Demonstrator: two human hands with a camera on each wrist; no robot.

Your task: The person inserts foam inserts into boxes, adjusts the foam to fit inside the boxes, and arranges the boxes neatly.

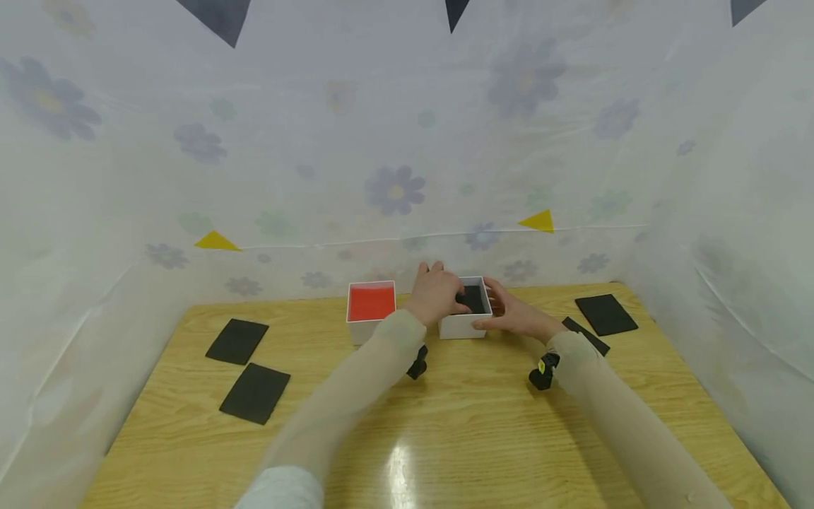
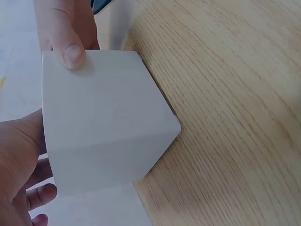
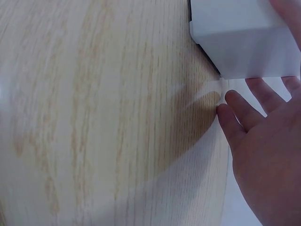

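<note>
Head: left hand (image 1: 437, 291) reaches into white box (image 1: 463, 325), fingers curled on black pad (image 1: 473, 298) inside; right hand (image 1: 516, 314) flat vs. box's far side. Four pads lie out on bench (image 1: 445, 424) (red-lined box (image 1: 372, 311) just beyond left grip).

Left wrist: right thumb (image 2: 70, 52) presses box wall (image 2: 103, 127).

Right wrist: fingers (image 3: 244, 117) relaxed beside box (image 3: 244, 37).

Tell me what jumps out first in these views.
Both hands meet at a small white box with a dark inside at the far middle of the wooden table: the left hand reaches over its rim, the right hand lies along its right side. Just left stands a white box with a bright red inside.
</note>
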